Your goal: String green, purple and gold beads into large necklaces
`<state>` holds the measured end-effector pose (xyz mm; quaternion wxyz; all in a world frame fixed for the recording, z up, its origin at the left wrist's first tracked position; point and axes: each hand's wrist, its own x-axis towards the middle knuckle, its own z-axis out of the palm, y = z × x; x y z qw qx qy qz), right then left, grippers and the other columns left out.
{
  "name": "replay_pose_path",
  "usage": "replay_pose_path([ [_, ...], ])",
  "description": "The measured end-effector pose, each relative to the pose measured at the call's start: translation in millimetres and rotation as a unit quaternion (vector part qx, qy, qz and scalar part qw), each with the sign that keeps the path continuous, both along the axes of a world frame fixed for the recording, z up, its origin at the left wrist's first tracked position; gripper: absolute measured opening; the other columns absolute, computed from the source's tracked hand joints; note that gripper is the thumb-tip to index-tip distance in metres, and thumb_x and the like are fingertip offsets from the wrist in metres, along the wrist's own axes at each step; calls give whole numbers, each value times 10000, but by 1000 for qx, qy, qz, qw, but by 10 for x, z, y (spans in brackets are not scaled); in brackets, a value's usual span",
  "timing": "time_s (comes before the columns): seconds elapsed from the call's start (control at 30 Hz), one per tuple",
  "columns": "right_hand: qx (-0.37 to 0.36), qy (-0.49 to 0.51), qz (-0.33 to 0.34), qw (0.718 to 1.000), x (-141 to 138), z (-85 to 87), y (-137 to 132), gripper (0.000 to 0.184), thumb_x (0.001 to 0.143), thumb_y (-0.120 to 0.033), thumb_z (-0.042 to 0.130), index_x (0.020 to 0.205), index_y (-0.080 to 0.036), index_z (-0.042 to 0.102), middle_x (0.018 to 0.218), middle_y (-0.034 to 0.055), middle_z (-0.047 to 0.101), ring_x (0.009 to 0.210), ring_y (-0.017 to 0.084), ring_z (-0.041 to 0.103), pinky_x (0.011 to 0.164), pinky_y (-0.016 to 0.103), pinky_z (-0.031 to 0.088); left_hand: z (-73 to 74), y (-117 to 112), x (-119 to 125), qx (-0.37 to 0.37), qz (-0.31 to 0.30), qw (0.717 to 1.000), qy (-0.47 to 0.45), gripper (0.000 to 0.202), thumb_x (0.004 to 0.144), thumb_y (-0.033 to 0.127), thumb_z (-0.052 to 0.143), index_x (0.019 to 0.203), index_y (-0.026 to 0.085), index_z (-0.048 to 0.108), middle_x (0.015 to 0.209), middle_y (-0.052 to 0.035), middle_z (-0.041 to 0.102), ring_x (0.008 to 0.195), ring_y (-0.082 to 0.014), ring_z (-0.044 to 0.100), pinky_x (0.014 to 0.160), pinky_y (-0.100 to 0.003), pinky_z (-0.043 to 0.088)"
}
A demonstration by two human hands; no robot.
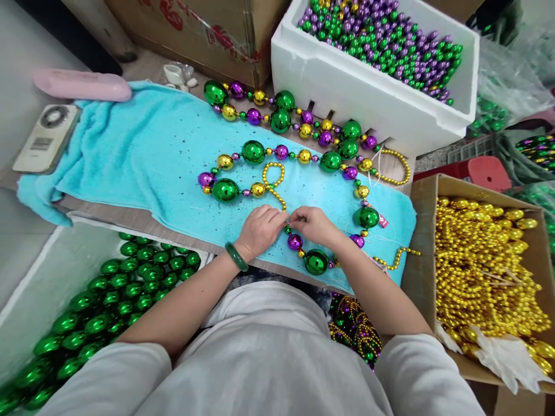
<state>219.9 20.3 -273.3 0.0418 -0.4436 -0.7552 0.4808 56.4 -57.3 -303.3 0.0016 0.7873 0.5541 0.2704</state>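
The left hand (262,227) and right hand (315,225) met fingertip to fingertip, both pinched on the necklace (330,162) at one spot — the exact bit of string was too small to tell. From that grip the thin gold chain (278,197) led away from the body, while a purple bead (295,241) lay on the near side, closer to the right hand. The necklace's wide loop stretched left to right across the blue towel (167,138), mostly beyond the hands.

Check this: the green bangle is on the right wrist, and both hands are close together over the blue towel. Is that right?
Wrong side: the head view shows the green bangle on the left wrist. The left hand and right hand are indeed close together over the blue towel.
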Motion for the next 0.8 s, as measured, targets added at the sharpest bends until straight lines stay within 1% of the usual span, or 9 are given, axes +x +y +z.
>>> replay_pose_path([
  [0.1,-32,17,-18,999,2,6,17,67,730,-122,627,716,-153,685,613,-43,576,592,93,471,616,226,385,-11,-1,-16,2,-9,1000,-14,199,958,259,461,972,189,646,827,-57,672,795,-204,536,703,-349,419],
  [0.2,-43,26,-29,998,5,16,26,52,720,-158,636,704,-153,685,573,-53,545,593,98,466,624,231,384,-30,-2,-33,21,-31,999,-23,198,950,241,478,1011,215,664,865,-54,679,815,-194,545,719,-343,435],
  [0.33,-52,28,-40,997,3,5,30,53,709,-168,637,701,-154,687,568,-52,545,598,102,470,639,237,392,-50,-6,-50,24,-55,997,-46,207,942,228,491,949,236,699,887,-44,693,832,-183,555,750,-345,454],
  [0.43,-64,25,-47,997,1,-3,32,51,702,-162,638,707,-153,687,573,-51,555,588,98,468,634,236,395,-48,-12,-58,6,-45,996,-79,207,940,244,502,931,219,707,881,-46,703,837,-185,563,776,-350,471],
  [0.5,-70,26,-49,996,1,0,33,54,704,-162,632,708,-152,685,577,-50,560,584,96,468,633,235,397,-36,-19,-64,-11,-36,995,-92,207,939,262,506,953,206,705,886,-54,704,844,-192,570,794,-354,480],
  [0.57,-72,30,-51,996,1,8,35,53,702,-160,628,697,-151,680,581,-48,565,587,96,473,635,236,399,-19,-27,-70,-34,-27,995,-93,223,932,306,521,1027,198,691,912,-71,697,865,-208,575,809,-370,486],
  [0.67,-71,34,-51,996,1,23,37,51,697,-158,628,688,-151,679,589,-44,577,592,96,482,637,236,402,7,-39,-80,-57,-8,994,-89,309,904,364,560,1139,184,649,969,-100,677,930,-242,569,855,-405,485],
  [0.8,-77,34,-48,995,-7,36,40,48,691,-150,629,684,-152,677,582,-46,575,587,94,479,633,233,405,22,-40,-96,-63,13,995,-75,294,907,338,552,1125,169,653,1010,-114,667,980,-260,552,899,-422,467],
])
